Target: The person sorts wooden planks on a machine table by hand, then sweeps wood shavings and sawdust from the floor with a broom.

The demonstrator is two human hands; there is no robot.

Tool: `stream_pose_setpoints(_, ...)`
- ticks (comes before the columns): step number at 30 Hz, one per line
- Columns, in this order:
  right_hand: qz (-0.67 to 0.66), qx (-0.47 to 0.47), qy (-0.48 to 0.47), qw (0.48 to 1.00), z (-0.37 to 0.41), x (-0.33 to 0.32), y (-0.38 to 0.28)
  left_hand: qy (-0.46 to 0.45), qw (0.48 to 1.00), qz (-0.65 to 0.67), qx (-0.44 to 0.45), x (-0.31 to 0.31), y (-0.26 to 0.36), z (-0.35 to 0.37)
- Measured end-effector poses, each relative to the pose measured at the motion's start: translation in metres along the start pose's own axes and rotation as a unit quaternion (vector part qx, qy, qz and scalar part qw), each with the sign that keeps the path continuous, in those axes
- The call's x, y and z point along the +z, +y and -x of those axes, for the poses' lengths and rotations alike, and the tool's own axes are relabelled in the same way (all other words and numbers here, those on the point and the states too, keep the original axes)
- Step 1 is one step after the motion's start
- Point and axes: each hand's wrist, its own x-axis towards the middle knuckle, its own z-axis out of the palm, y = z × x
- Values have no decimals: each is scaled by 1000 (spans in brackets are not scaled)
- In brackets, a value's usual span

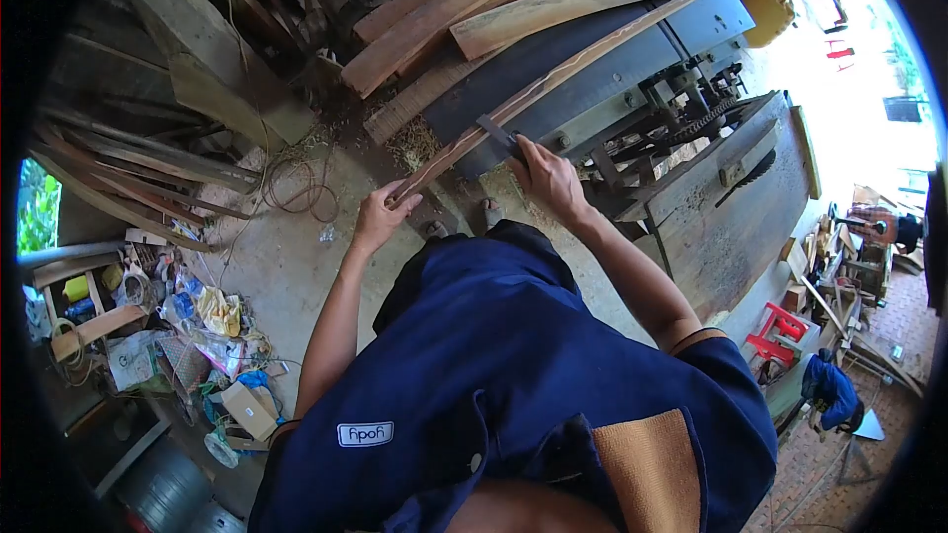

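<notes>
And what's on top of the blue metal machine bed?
Curved wooden boards lie across the machine bed; the long wooden strip gripped by the left hand extends over it. Whatever lies directly beneath the boards is covered and cannot be seen.

A head-worn camera looked forward and steeply down along the navy shirt [513,336], close beneath it. The wooden strip [573,69] and metal worktop [726,15] lay farther off in the upper part, while the wide, bowed field took in floor [262,271] on both sides and darkened at its corners.
</notes>
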Motion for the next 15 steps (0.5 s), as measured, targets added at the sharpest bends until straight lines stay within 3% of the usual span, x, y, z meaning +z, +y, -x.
stream_pose_setpoints(5,4,29,-21,999,0,0,-18,3,998,-61,29,-5,15,1)
stream_pose_setpoints(10,-14,-20,-70,997,11,20,-52,-10,996,-83,34,1,13,-12)
stream_pose_setpoints(15,7,89,28,996,-26,-9,-7,-5,996,-73,53,5,3,-12)
